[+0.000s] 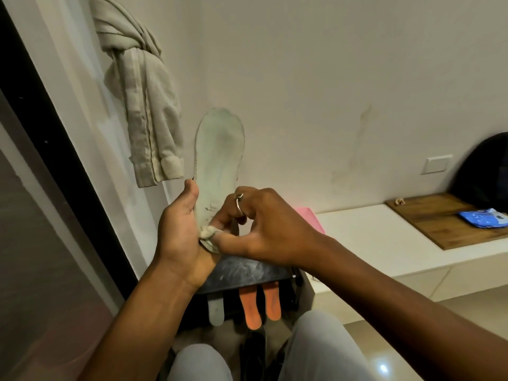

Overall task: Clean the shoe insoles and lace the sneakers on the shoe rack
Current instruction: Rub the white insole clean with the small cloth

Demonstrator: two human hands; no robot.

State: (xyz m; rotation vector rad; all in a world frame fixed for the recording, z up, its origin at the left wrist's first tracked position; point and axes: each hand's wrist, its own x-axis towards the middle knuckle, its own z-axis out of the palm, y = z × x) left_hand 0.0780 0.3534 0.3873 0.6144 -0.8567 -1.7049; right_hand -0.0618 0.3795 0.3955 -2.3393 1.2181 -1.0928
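My left hand (178, 229) grips a pale green insole (220, 155) near its heel and holds it upright, toe end up, in front of the wall. My right hand (261, 226), with a ring on one finger, pinches a small white wad of cloth or tissue (208, 232) against the heel end of that insole. Below my hands is the dark top of the shoe rack (242, 273). Under it lie two orange insoles (259, 305) and one pale grey insole (215, 310). No sneakers or laces can be made out.
A knotted beige curtain (143, 100) hangs at the upper left beside a dark door frame (35, 111). To the right runs a white ledge (384, 243) with a wooden board (445, 218), a blue packet (483, 219) and a dark bag (486, 171). A pink object (310, 218) shows behind my right hand.
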